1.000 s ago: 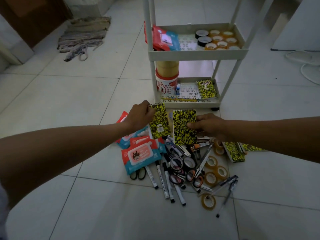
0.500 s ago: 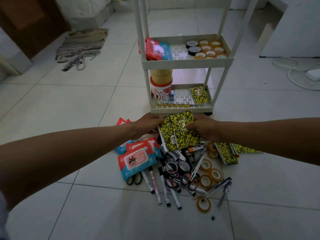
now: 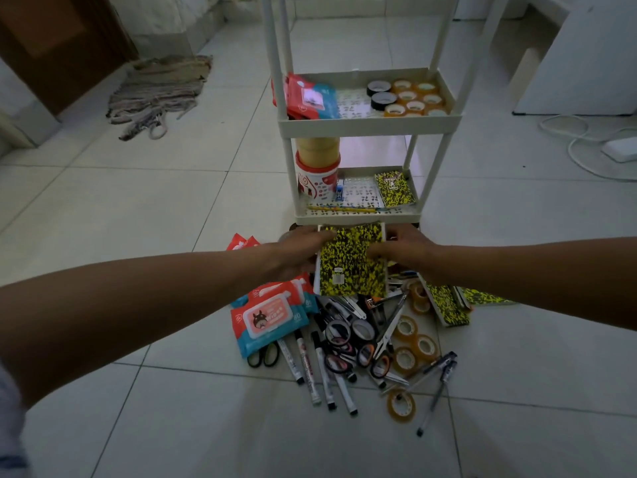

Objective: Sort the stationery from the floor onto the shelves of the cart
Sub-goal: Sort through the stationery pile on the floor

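Both hands, left (image 3: 303,250) and right (image 3: 403,248), grasp stacked notebooks (image 3: 351,260) just before the cart's (image 3: 365,124) bottom shelf.

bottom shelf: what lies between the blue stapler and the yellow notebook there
In the head view, only bare perforated shelf floor lies between the stapler and the notebook. The pencil lies nearer the front edge, not between them.

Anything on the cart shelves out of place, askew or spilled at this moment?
One thing: on the middle shelf, the red and blue wipes packs lean tilted at the left end, overhanging the rim beside the post. The tape rolls sit in tidy rows. On the bottom shelf the yellow-black notebook and pencil lie flat.
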The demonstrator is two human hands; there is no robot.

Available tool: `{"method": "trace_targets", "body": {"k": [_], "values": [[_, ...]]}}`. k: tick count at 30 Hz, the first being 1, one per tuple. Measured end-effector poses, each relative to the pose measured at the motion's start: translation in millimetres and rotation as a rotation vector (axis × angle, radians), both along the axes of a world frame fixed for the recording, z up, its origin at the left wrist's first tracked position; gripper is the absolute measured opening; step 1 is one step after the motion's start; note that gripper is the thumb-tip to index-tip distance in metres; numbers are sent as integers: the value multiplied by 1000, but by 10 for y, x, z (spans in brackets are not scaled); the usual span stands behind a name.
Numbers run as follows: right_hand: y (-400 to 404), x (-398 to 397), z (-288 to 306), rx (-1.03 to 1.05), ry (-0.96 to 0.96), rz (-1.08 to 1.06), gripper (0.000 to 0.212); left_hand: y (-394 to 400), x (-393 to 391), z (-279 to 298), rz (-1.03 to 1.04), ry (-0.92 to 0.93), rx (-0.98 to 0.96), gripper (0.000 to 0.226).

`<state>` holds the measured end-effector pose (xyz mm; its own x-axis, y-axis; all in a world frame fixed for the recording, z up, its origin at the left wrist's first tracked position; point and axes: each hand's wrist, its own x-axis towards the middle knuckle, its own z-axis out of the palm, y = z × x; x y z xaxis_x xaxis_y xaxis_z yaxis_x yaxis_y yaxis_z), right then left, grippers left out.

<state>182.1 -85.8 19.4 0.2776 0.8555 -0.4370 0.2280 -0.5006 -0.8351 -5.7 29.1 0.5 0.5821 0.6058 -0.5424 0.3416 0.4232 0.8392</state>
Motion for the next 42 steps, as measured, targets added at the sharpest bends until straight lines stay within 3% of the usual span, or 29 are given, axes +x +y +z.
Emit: {"method": "trace_targets", "body": {"k": [3, 9, 16, 21, 27, 29, 32, 34, 37, 38, 42], "values": [[-9, -162, -30, -31, 35, 16, 32, -163, 118, 24, -64, -16, -82, 29], [-3, -293, -53, -92, 304, 28, 33, -327, 180, 29, -103, -54, -146, 40], [8, -168, -153, -137, 240, -126, 26, -316, 182, -55, -35, -102, -316, 67], [33, -89, -91, -127, 297, -212, 25, -346, 233, -125, -138, -105, -130, 33], [43, 109, -8, -169, 488, -111, 19, -285, 277, -163, -90, -112, -186, 33], [67, 251, -41, -200, 371, -90, 22, -340, 373, -175, -71, -88, -216, 32], [25, 552, -173, -328, -53, -24, 24, -376, 458, -226, -77, -52, -261, 52], [-101, 743, -293, -447, -264, 66, 20, -365, 501, -268, -85, -80, -346, 46], [-364, 894, -489, -629, -423, 212, 27, -374, 547, -248, -148, -13, -380, 34], [-444, 923, -551, -664, -445, 249, 30, -384, 561, -256, -165, 29, -337, 40], [-610, 994, -758, -705, -564, 379, 42, -396, 622, -353, -196, 43, -237, 96]]}}
